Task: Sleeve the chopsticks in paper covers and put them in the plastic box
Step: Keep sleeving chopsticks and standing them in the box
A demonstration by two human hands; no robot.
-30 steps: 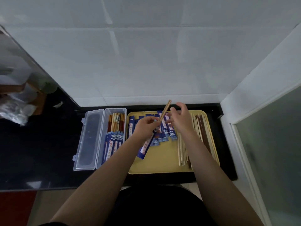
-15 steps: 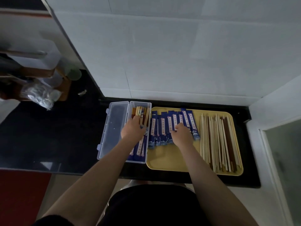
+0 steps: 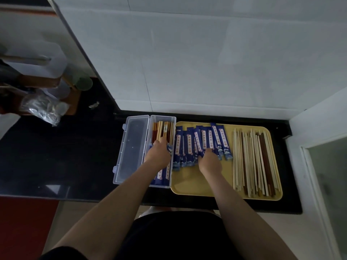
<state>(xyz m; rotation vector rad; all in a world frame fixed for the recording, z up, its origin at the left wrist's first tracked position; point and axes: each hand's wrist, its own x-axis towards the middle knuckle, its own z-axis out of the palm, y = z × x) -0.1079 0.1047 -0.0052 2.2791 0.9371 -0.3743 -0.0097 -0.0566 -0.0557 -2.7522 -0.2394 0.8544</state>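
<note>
A clear plastic box (image 3: 161, 117) lies open on the black counter, its lid (image 3: 133, 147) folded out to the left. Sleeved chopsticks (image 3: 163, 175) lie inside it, wooden ends pointing away from me. My left hand (image 3: 157, 155) is inside the box, its fingers lying flat on those chopsticks. To the right, a yellow tray (image 3: 189, 182) holds a row of blue paper covers (image 3: 208, 138) and a pile of bare chopsticks (image 3: 253, 160). My right hand (image 3: 210, 163) is over the near ends of the covers, its fingertips curled onto one.
A white tiled wall stands just behind the box and tray. At far left on the counter (image 3: 75, 156) are a crumpled plastic bag (image 3: 42, 109), a wooden rack and a green cup (image 3: 83, 82). A glass panel (image 3: 330, 184) borders the right side.
One second ago both hands held a chopstick and cover above the tray. My left hand has since moved left into the box with the sleeved pair; my right hand dropped onto the covers.
</note>
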